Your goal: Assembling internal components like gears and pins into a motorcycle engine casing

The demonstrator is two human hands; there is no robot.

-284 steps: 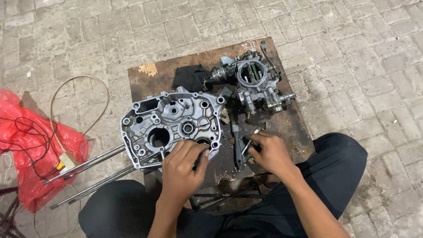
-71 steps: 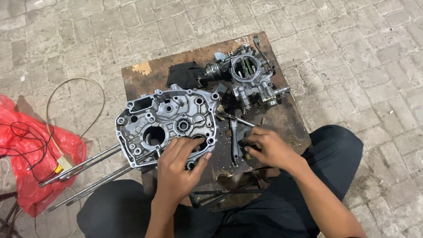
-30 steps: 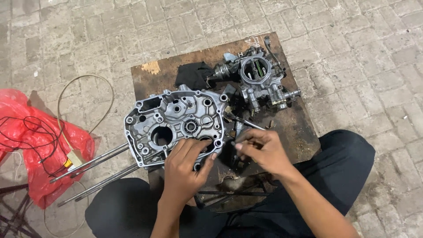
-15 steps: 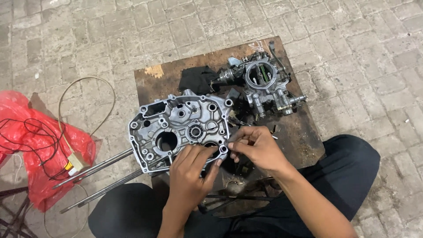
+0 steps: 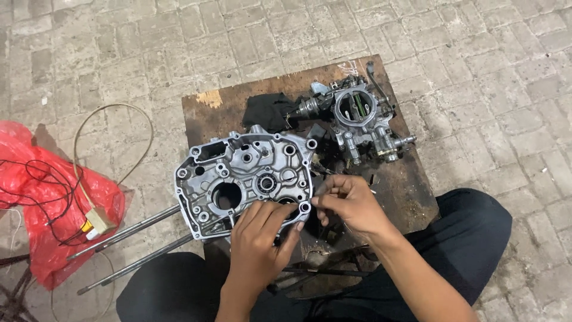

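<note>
A silver engine crankcase half [image 5: 238, 173] lies flat on a dark wooden board [image 5: 393, 191] between my knees. My left hand [image 5: 259, 244] rests on its near right part, fingers spread over a round opening. My right hand [image 5: 351, 206] is at the case's lower right corner lug, fingertips pinched together beside it; whether they hold a small part is too small to tell. A grey carburetor [image 5: 360, 119] sits at the board's far right.
A black rag [image 5: 268, 110] lies on the board's far side. Two long metal rods [image 5: 128, 238] stick out to the left over the paving. A red plastic bag [image 5: 42, 203] with wires, a small box and a looped cable lies at far left.
My right hand has moved left from the board beside the case to the case's lower right corner. My left hand stays on the case.
</note>
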